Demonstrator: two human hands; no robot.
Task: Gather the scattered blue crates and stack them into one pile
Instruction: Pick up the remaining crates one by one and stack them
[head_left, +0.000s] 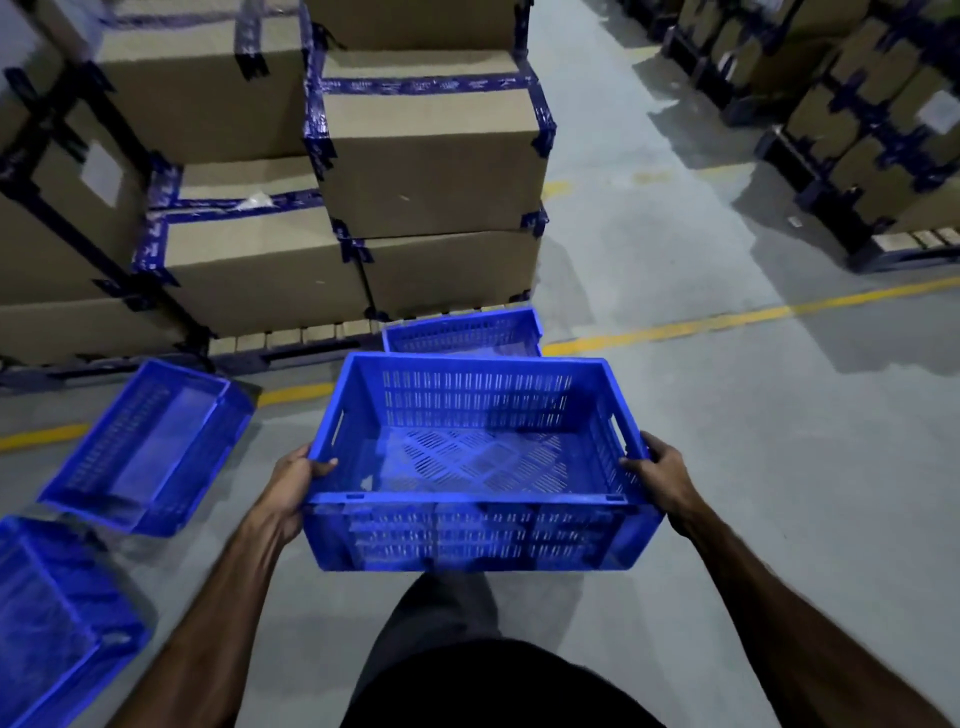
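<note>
I carry an empty blue slatted crate (478, 457) in front of me, above the floor. My left hand (293, 486) grips its left rim, thumb inside the wall. My right hand (660, 478) grips its right rim the same way. Just beyond it a second blue crate (462, 332) sits on the floor, mostly hidden by the one I hold. A third blue crate (150, 447) lies tilted on the floor at the left. A fourth blue crate (57, 618) lies at the lower left edge, partly cut off.
Taped cardboard boxes (426, 156) stand stacked on a pallet straight ahead and left. More boxes on pallets (878, 130) line the far right. A yellow floor line (727, 322) crosses the grey concrete aisle. My dark-trousered leg (441, 623) is below the crate.
</note>
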